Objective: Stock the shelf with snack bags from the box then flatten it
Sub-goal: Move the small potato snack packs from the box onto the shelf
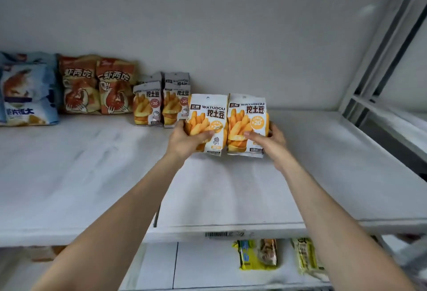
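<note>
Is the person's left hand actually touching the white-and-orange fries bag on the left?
Touching. The head view shows the left hand gripping the left white-and-orange fries bag, its thumb lying across the printed front.

2 fries bags (208,115) stand side by side on the shelf (92,175), right of stocked bags (159,103).

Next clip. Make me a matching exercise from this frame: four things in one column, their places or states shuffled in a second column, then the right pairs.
Column A
1. left hand
2. red shrimp bags
3. blue bags
4. yellow-green packet

Column B
a. on the lower shelf
b. far left of the upper shelf
c. grips a fries bag
d. between the blue bags and the standing fries bags

Pairs: 1-c; 2-d; 3-b; 4-a
</note>
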Action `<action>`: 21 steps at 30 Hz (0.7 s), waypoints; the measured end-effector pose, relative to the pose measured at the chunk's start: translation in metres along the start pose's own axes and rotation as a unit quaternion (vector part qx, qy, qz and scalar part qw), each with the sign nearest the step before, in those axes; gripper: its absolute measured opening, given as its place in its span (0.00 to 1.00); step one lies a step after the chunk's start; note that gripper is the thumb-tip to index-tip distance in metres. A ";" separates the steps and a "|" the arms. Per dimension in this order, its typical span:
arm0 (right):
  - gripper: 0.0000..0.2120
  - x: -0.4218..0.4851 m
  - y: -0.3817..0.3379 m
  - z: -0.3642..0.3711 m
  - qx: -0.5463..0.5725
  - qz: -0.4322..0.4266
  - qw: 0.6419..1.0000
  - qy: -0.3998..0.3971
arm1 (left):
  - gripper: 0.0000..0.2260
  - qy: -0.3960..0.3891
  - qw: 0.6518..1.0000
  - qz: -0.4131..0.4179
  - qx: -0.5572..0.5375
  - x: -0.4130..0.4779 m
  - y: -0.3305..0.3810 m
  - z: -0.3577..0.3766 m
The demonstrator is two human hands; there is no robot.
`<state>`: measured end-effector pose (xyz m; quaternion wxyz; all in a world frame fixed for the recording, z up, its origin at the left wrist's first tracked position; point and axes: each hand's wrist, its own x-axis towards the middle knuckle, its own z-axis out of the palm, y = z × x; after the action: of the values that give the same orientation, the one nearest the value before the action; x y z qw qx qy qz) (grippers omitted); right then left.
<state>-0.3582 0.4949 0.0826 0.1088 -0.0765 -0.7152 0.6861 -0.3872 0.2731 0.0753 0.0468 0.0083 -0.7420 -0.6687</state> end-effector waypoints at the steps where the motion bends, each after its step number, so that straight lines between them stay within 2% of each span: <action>1: 0.24 0.015 0.006 0.000 -0.005 -0.004 1.000 -0.003 | 0.27 0.004 1.000 0.000 -0.003 0.014 -0.007 0.006; 10: 0.26 0.146 0.041 -0.003 -0.052 -0.043 0.997 -0.032 | 0.31 0.033 0.999 0.033 -0.023 0.126 -0.051 0.056; 14: 0.27 0.197 0.056 0.000 -0.039 -0.040 0.998 -0.042 | 0.38 0.042 0.998 0.043 -0.034 0.169 -0.061 0.068; 18: 0.28 0.237 0.071 0.006 -0.025 -0.040 0.998 -0.051 | 0.29 0.072 0.995 0.065 -0.017 0.203 -0.063 0.083; 21: 0.26 0.261 0.074 0.011 -0.020 -0.042 0.997 -0.065 | 0.32 0.087 0.991 0.097 -0.012 0.224 -0.066 0.090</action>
<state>-0.6157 0.5556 0.0220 0.0891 -0.0033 -0.7369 0.6701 -0.6213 0.3388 0.0133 0.1762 -0.0060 -0.7245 -0.6663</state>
